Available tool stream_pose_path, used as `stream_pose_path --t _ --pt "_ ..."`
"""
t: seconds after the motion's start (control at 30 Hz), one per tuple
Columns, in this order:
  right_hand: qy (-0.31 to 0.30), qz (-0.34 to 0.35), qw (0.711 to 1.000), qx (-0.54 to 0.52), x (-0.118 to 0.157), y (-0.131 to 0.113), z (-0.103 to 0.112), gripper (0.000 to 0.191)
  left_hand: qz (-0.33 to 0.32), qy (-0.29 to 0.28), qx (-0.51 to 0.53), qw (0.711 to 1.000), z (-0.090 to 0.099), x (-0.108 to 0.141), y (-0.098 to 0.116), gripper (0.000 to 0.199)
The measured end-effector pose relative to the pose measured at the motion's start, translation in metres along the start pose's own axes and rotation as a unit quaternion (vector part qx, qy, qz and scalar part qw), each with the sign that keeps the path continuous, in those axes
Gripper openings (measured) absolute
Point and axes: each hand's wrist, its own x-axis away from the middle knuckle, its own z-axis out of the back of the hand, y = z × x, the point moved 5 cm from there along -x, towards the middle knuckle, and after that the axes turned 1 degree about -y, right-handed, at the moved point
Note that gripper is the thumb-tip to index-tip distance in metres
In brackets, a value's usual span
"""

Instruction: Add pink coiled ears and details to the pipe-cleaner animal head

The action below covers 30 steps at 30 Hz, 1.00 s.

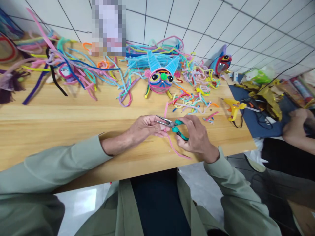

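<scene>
My right hand [197, 136] is wrapped round the teal handles of a pair of long-nose pliers [169, 123], whose jaws point left. Between the fingers of my left hand [147, 127] is a pink pipe cleaner [175, 149]; one end rises beyond the pliers and the other trails down to the right over the table. The jaws lie across my left fingertips, and whether they grip the pipe cleaner I cannot tell. Just beyond my hands stands a colourful mask-like figure [161, 82] with light-blue pointed ears and a green nose.
Cut pipe cleaner pieces [194, 101] lie behind and right of my hands. Bundles of pipe cleaners [147, 60] line the wall. A yellow glue gun [235, 108] rests at the table's right end. Another person's arm [299, 131] is at far right.
</scene>
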Motion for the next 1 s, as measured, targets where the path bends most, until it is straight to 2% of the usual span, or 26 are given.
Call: stream_pose_path --t 0.57,1.0 --pt "0.025 0.015 0.998 0.057 0.0015 -0.0017 -0.0009 0.063 -0.009 0.021 -0.036 0.999 -0.0020 0.0036 0.0030 0.039" --pt "0.005 -0.005 0.999 0.040 0.0026 -0.0021 -0.0050 0.065 -0.034 0.033 -0.075 0.996 -0.0005 0.0040 0.0027 0.036"
